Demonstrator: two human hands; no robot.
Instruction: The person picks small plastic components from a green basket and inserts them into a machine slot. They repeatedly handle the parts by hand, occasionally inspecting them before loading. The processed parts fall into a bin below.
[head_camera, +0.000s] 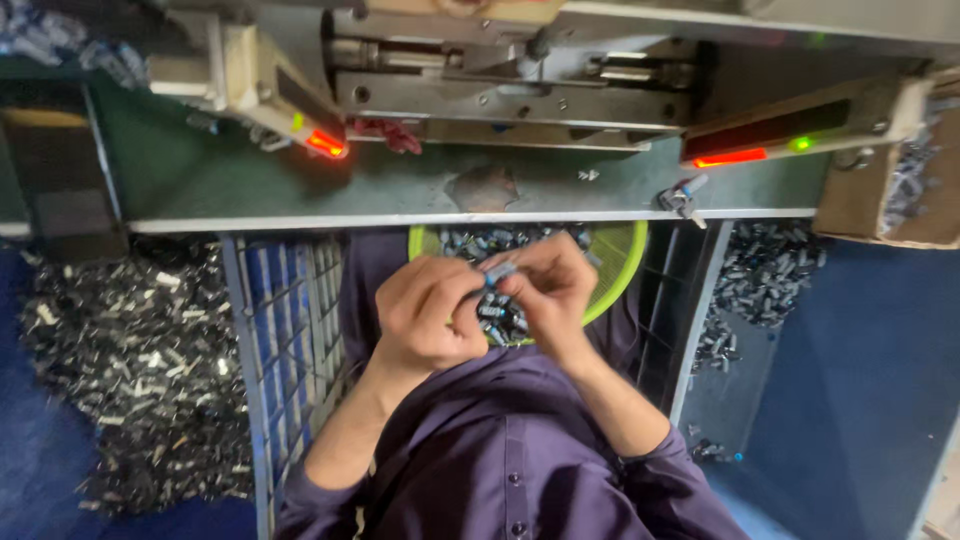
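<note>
Purple shirt (510, 470) lowest in view; above it, left hand (425, 310) and right hand (550, 290) pinched together on one small grey cylindrical part (500, 270), over a green basket (625, 250) of like parts (handy for picking); beyond, green bench (300, 180), metal machine (510, 90).

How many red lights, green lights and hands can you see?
Red lights: 2, one at the left and one at the right
Green lights: 2
Hands: 2, the left hand and the right hand
Total: 6
</note>
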